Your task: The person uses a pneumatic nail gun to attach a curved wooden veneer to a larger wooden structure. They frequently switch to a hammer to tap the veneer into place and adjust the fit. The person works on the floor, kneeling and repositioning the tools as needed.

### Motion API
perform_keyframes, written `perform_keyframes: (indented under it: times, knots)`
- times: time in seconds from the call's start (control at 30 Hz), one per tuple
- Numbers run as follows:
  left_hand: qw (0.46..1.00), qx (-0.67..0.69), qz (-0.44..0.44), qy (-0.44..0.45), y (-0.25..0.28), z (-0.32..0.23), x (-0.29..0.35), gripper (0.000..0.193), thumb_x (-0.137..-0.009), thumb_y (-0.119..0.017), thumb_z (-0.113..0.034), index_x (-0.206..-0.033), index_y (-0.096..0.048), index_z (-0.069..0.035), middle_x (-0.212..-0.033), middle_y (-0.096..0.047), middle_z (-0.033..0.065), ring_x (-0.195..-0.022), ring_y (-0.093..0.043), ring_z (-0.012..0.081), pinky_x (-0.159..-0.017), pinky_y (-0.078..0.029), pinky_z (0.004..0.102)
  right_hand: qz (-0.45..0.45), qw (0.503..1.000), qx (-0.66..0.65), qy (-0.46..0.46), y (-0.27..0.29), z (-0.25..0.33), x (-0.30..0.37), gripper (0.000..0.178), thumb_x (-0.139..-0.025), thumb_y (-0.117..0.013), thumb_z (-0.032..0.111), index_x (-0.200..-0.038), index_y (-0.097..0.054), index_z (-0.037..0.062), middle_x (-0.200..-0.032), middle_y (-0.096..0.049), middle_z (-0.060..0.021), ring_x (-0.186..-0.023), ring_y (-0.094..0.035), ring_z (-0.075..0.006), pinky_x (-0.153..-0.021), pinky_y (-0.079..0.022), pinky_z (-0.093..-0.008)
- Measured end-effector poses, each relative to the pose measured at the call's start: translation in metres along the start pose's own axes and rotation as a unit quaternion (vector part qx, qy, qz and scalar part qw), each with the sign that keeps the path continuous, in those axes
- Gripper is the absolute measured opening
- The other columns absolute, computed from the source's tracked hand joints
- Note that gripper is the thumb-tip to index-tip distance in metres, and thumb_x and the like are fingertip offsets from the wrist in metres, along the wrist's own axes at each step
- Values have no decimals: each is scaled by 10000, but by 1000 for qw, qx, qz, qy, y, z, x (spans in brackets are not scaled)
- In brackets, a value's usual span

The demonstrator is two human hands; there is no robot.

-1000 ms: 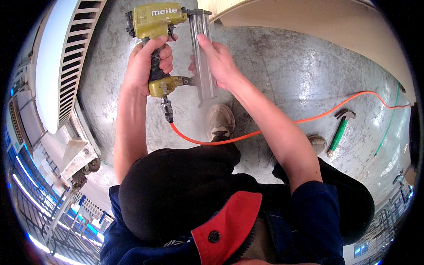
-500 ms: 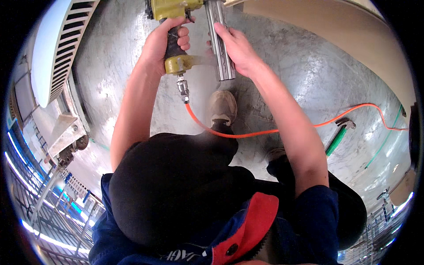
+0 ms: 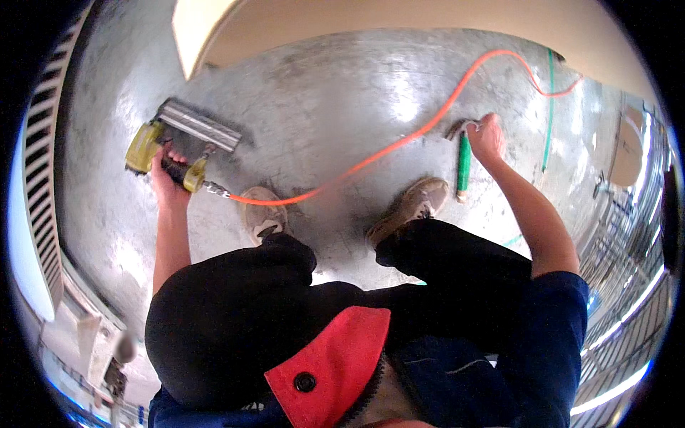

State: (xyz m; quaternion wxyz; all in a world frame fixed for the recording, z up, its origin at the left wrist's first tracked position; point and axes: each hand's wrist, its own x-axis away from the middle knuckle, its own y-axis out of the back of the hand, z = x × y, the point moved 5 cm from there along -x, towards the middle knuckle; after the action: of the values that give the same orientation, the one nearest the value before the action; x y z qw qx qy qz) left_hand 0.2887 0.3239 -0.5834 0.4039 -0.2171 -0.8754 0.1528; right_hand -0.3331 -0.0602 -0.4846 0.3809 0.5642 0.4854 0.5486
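Note:
My left hand (image 3: 168, 180) is wrapped round the black grip of a yellow air nail gun (image 3: 143, 147), low over the floor at the left. The gun's long silver magazine (image 3: 203, 127) slants away beside the grip. An orange air hose (image 3: 389, 149) runs from the metal coupling at the handle's end. Over at the right, my right hand (image 3: 489, 139) is closed at the metal head of a claw hammer (image 3: 464, 170) with a green handle. That handle points back toward me; the fingertips are partly hidden.
My shoes stand on the grey concrete floor (image 3: 342, 93) between the two tools. A large tan panel (image 3: 428, 18) curves across the far side. A white slatted piece (image 3: 44, 164) lines the left, and a thin green line (image 3: 550, 114) marks the floor at right.
My left hand has carried the nail gun left and down toward the floor. My right hand has left its magazine and moved right to the hammer. My view has shifted too.

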Motion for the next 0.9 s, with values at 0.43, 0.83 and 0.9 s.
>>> perform_keyframes:
  times: [0.43, 0.83, 0.9]
  knots:
    - [843, -490, 71, -208, -96, 35, 66, 308, -929, -640, -123, -1184, -650, 49, -1020, -673, 76, -942, -624, 153, -847, -518, 327, 252, 927, -226, -160, -89, -80, 84, 442, -766, -717, 360, -920, -685, -53, -893, -699, -214, -872, -701, -326, -780, -539, -475]
    - [651, -519, 519, -192, -325, 31, 187, 548, -1063, -476, -317, -1464, -381, 45, -1415, -543, 201, -1324, -522, 296, -1140, -376, 435, 110, 796, -513, 301, 162, 249, 167, 424, -907, -676, 245, -1214, -531, -8, -1070, -609, -243, -991, -623, -410, -867, -493, -488]
    - [720, -435, 497, -213, -333, 6, 193, 487, -1062, -472, -295, -1414, -423, 38, -1377, -567, 209, -1324, -521, 294, -1144, -368, 444, 31, 743, -573, 346, 180, 280, 176, 526, -906, -680, 318, -1251, -493, -32, -1103, -602, -249, -1054, -605, -429, -926, -481, -498]
